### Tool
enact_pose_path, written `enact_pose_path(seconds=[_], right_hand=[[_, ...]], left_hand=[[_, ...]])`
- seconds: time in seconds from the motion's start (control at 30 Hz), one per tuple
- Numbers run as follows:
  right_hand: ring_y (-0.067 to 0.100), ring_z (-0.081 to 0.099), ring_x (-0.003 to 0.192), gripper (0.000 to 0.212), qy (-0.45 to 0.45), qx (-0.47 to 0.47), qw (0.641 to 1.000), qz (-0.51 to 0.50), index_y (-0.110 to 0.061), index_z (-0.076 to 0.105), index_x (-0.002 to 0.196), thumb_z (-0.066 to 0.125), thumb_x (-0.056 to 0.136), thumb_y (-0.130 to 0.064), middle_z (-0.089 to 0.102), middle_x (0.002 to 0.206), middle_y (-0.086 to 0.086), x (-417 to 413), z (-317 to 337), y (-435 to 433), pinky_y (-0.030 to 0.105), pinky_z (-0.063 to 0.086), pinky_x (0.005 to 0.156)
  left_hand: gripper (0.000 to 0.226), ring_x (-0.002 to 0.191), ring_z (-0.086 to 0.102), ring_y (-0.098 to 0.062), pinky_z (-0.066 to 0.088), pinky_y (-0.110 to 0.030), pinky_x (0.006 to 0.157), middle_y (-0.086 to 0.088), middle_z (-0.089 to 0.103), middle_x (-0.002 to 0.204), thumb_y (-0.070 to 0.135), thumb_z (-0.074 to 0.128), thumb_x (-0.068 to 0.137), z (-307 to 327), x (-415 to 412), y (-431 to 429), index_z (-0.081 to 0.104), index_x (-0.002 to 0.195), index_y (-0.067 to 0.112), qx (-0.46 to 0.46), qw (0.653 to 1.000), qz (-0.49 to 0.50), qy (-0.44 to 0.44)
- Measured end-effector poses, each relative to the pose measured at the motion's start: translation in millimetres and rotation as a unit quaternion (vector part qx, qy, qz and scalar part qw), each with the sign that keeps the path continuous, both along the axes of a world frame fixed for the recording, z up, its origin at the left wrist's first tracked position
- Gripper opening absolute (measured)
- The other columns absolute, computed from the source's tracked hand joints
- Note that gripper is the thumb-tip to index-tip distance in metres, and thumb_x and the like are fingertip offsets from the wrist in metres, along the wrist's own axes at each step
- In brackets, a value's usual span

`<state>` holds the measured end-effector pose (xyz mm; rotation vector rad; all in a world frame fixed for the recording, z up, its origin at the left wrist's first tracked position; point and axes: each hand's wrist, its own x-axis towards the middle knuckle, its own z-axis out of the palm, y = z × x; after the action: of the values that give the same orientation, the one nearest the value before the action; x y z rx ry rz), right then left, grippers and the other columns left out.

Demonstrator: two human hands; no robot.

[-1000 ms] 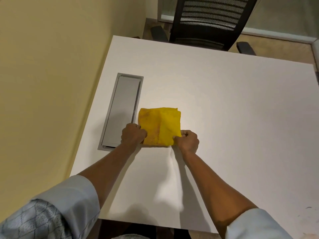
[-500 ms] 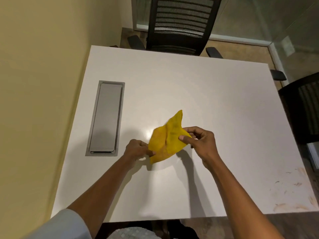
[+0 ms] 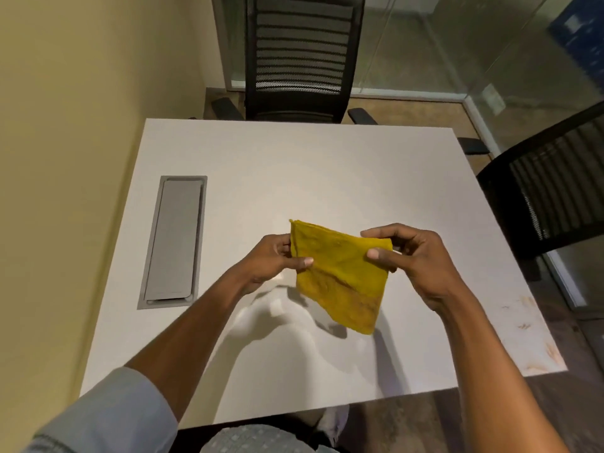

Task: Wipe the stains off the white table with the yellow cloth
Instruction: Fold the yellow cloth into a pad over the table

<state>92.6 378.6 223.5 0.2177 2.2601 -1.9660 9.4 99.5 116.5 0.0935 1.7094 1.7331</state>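
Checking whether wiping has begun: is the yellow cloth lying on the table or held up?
Held up. Left hand and right hand pinch the yellow cloth by its top corners; it hangs above the white table.

the person's left hand (image 3: 273, 258) and right hand (image 3: 413, 256) are bare, with no rings, watch or gloves, and short, plain nails. both forearms are uncovered. a pale blue sleeve (image 3: 111, 416) is pushed up around the left elbow, its cuff smooth and rounded. lower down, the shirt front (image 3: 255, 439) shows a light blue-grey fabric with a small diamond pattern.
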Motion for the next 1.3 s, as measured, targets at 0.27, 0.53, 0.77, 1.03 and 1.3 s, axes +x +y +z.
enact_pose_path(seconds=[0.27,0.53,0.77,1.03,1.3], right_hand=[[0.027,0.071,0.090,0.011,-0.192,-0.195,0.912,-0.306,-0.021,0.077,0.107,0.075,0.095,-0.022,0.078,0.102,0.007,50,-70,42,0.034,0.061,0.063],[0.021,0.079,0.104,0.097,-0.159,-0.132,0.954,-0.216,-0.031,0.057,0.142,0.100,0.058,-0.012,0.077,0.119,0.005,111,-88,63,0.037,0.064,0.086],[0.022,0.067,0.126,0.100,-0.067,-0.016,0.983,-0.168,-0.030,0.057,0.144,0.094,0.060,0.011,0.052,0.151,0.002,140,-90,64,0.039,0.065,0.096],[0.000,0.063,0.109,0.067,-0.012,0.177,0.975,-0.136,-0.037,0.069,0.129,0.098,0.070,-0.027,0.035,0.156,-0.013,168,-112,55,0.016,0.057,0.084],[0.015,0.066,0.110,0.019,0.077,0.220,0.946,-0.224,-0.019,0.079,0.105,0.079,0.090,-0.008,0.067,0.117,-0.004,192,-101,85,0.040,0.059,0.092]], left_hand=[[0.029,0.105,0.081,-0.032,0.065,-0.041,0.093,-0.015,0.084,0.109,0.018,0.088,0.088,31,38,61,0.083,0.113,0.005,-0.035,0.999,0.015,-0.038],[0.022,0.064,0.073,-0.010,0.054,-0.021,0.057,0.002,0.078,0.071,0.017,0.097,0.078,40,62,96,0.077,0.070,0.016,-0.175,0.980,0.090,-0.018],[0.047,0.090,0.080,-0.025,0.059,-0.031,0.072,-0.012,0.083,0.094,0.017,0.099,0.076,51,89,127,0.070,0.112,0.008,-0.163,0.966,0.197,-0.034],[0.038,0.088,0.078,-0.028,0.062,-0.033,0.075,-0.022,0.079,0.105,0.011,0.097,0.078,73,110,161,0.069,0.104,0.007,-0.147,0.966,0.205,-0.050],[0.069,0.090,0.079,-0.025,0.065,-0.037,0.082,-0.014,0.081,0.095,0.014,0.097,0.077,81,135,170,0.064,0.138,0.009,-0.161,0.971,0.174,-0.015]])
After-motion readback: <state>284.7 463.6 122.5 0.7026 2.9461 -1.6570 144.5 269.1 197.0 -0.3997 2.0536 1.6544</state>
